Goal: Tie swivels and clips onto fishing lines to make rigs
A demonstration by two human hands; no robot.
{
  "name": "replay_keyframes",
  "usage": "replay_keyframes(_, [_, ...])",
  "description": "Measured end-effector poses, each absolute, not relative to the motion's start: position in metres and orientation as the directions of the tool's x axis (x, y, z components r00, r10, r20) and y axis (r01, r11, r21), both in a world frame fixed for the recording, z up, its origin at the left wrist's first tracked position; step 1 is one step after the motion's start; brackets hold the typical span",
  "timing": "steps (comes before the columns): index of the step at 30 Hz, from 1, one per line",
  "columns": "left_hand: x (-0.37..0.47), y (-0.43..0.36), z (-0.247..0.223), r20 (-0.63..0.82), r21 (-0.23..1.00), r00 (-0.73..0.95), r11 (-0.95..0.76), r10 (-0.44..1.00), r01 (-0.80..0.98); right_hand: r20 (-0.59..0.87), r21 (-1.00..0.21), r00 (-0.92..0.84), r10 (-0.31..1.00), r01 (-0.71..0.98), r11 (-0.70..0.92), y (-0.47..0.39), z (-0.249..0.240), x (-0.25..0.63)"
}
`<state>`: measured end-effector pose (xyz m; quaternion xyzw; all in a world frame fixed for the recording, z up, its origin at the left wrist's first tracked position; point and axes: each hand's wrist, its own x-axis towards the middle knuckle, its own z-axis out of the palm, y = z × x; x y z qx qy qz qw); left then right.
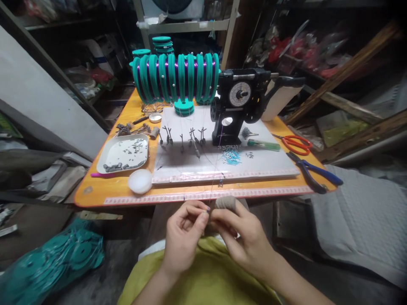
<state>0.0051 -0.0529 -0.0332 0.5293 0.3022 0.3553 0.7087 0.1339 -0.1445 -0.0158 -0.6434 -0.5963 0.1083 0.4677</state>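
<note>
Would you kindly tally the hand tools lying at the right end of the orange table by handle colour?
Orange-handled scissors: 1
Blue-handled pliers: 1
Green-handled tool: 1
Total: 3 on the orange table

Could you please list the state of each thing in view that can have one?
left hand: fingers pinched on the thin line
right hand: fingers pinched on the thin line
thin line: stretched from the hands up toward the black machine
scissors: shut, lying flat
pliers: handles slightly apart, lying flat
metal tray: holds small dark pieces
green spools: lined up in a row
</note>
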Motion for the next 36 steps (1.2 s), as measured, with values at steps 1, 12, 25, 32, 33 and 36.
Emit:
replay_keyframes(1, [0.005, -0.052, -0.033, 0.004, 0.981, 0.564, 0.106, 0.826, -0.161, 0.514, -0.626, 0.201, 0.834, 0.753, 0.204, -0.146, -0.015, 0.136])
replay_keyframes(12, [-0.002, -0.041, -0.009, 0.639, 0.642, 0.554, -0.767, 0.533, -0.004, 0.737, -0.194, -0.225, 0.638, 0.834, 0.517, -0.116, 0.003, 0.163])
replay_keyframes(25, [-0.011, -0.003, 0.011, 0.709, 0.098, 0.705, -0.989, -0.005, -0.106, 0.423, -0.511, -0.083, 0.903, 0.801, 0.313, -0.095, 0.033, 0.165])
replay_keyframes(32, [-0.017, -0.001, 0.012, 0.603, 0.598, 0.649, -0.801, 0.464, 0.017, 0.563, -0.477, -0.083, 0.822, 0.78, 0.405, -0.098, 0.019, 0.16])
replay_keyframes(33, [-0.017, -0.001, 0.012, 0.575, 0.638, 0.655, -0.77, 0.49, 0.016, 0.581, -0.461, -0.1, 0.808, 0.778, 0.428, -0.098, 0.017, 0.161])
replay_keyframes(36, [-0.019, 0.0, 0.014, 0.45, 0.767, 0.697, -0.642, 0.558, 0.018, 0.627, -0.414, -0.147, 0.765, 0.768, 0.488, -0.098, 0.013, 0.163])
